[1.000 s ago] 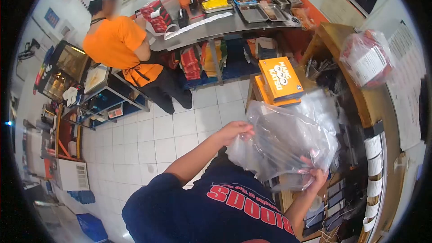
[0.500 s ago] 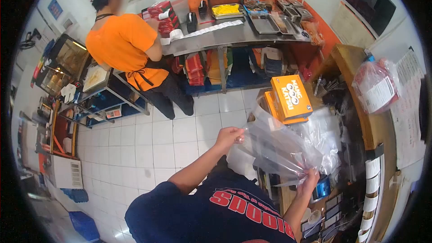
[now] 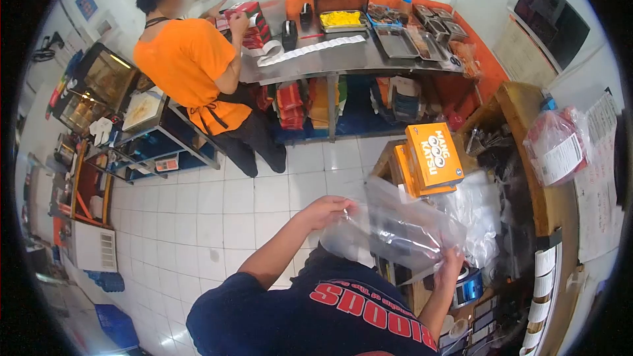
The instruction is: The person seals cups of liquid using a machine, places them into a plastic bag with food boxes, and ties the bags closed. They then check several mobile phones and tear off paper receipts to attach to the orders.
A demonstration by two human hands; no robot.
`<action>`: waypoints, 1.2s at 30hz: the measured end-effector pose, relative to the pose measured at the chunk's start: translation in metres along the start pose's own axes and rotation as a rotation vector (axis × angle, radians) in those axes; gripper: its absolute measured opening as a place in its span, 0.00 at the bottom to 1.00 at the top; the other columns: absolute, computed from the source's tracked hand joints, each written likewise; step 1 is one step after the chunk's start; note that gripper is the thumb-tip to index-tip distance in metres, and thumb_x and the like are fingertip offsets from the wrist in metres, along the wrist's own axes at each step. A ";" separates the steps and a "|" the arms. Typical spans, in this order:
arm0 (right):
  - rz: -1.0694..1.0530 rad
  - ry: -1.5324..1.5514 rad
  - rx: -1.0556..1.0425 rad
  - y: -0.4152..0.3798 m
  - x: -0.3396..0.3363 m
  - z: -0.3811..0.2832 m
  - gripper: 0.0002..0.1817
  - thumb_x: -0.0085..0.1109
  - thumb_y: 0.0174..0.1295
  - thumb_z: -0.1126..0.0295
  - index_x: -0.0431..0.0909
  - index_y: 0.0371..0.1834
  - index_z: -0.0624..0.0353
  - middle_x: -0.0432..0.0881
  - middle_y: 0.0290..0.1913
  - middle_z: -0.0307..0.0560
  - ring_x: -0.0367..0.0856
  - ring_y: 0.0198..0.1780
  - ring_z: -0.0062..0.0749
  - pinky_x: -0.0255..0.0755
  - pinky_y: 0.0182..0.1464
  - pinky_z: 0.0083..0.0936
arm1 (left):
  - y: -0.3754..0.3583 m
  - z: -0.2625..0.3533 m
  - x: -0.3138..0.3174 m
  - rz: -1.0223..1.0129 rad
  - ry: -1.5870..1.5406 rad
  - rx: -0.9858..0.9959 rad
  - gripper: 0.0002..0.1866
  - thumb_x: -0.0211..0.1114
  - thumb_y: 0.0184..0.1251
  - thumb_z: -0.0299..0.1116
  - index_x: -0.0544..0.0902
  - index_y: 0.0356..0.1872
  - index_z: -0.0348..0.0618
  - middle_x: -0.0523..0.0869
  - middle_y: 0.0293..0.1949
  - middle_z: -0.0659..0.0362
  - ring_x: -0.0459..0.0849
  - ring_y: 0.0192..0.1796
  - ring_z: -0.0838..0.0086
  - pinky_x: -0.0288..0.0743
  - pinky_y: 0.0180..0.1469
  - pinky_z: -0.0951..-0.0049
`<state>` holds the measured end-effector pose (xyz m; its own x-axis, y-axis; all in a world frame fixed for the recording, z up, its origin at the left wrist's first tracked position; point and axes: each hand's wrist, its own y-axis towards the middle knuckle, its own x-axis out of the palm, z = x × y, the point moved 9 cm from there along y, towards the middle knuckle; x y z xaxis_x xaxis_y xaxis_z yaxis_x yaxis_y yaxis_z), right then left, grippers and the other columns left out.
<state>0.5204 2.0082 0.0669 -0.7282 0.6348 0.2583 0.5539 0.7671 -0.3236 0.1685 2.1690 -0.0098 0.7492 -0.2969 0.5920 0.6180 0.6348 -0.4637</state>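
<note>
A clear plastic bag is stretched between my two hands in front of my body. My left hand pinches one end of it, over the tiled floor. The other end is gripped by my right hand, beside a blue device. Just beyond the bag stands an orange printed box, stacked on another orange box that is partly covered. More clear plastic bags lie to the right of the boxes.
A co-worker in an orange shirt stands at the steel counter, hands at a red box. A paper strip and metal trays lie on it. A wooden partition with a hanging bag borders my right.
My left hand has moved slightly down and left, and the bag has shifted with it. The co-worker's hand has come up onto the red box; the view has tilted a little.
</note>
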 end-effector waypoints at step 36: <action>-0.580 -0.818 -0.322 -0.056 0.177 0.048 0.31 0.75 0.51 0.72 0.67 0.56 0.59 0.77 0.40 0.45 0.78 0.40 0.28 0.75 0.45 0.27 | -0.028 0.064 0.139 -0.195 1.524 0.747 0.10 0.60 0.71 0.42 0.85 0.39 0.49 0.88 0.35 0.55 0.86 0.37 0.52 0.79 0.40 0.52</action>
<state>0.3411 2.0731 0.0871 -0.9001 -0.0013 -0.4356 0.0271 0.9979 -0.0588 0.2398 2.1554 0.1275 0.4882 -0.4847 -0.7257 0.8160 0.5485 0.1825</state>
